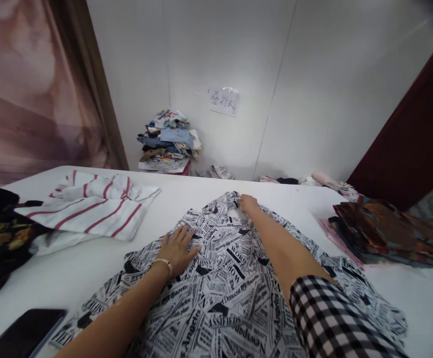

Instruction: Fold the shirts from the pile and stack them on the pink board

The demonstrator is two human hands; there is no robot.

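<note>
A black-and-white newspaper-print shirt [231, 283] lies spread on the white table [89, 263] in front of me. My left hand [177, 248] rests flat on its left side, fingers stretched out, a bracelet on the wrist. My right hand [248, 204] reaches to the far end of the shirt and its fingers close on the collar area. My right arm wears a black-and-white checked sleeve.
A red-and-white striped garment [93, 204] lies at the left, beside dark patterned cloth [0, 233]. A dark phone [26, 333] sits at the near left edge. Brown patterned folded clothes [384, 228] are stacked at the right. A pile of clothes [169, 141] stands against the wall.
</note>
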